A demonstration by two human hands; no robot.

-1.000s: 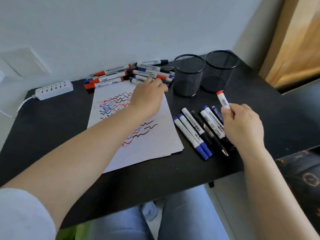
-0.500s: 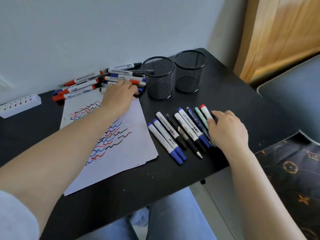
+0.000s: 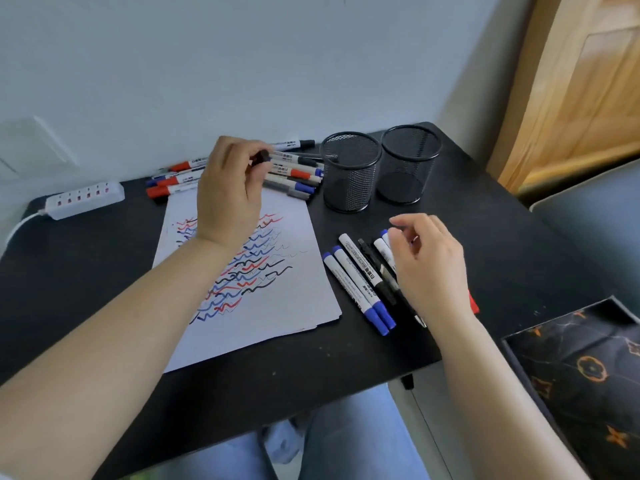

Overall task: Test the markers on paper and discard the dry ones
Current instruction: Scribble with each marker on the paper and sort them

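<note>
Your left hand (image 3: 228,192) has lifted off the far pile since a second ago and now pinches a black-capped marker (image 3: 263,156) between thumb and fingertips, raised above the top edge of the paper (image 3: 277,299). Your right hand (image 3: 429,268) has let go of the red-capped marker (image 3: 472,303) it held up a moment ago; that marker now lies at the right end of the near row, mostly hidden under your wrist. This hand hovers over the row with fingers loosely curled and nothing in them.

So one test looks finished and the next is beginning: the marker in your left hand still needs uncapping and a stroke on the paper. I judge the near row to be the sorted ones, though whether good or dry I cannot tell.

Counting outward: one marker in hand. The near row (image 3: 360,282), at 3 o'clock from the paper, shows about seven or eight, with your hand covering some. The untested pile (image 3: 294,174), at 12 o'clock from the paper, shows roughly ten, several overlapped. There are two mesh cups (image 3: 349,174), side by side at 1 o'clock; the left one seems to hold a small object, the right one looks bare. One sheet stack carries red, blue and black squiggles. One power strip (image 3: 86,199) sits at 10 o'clock on the table (image 3: 485,237).
</note>
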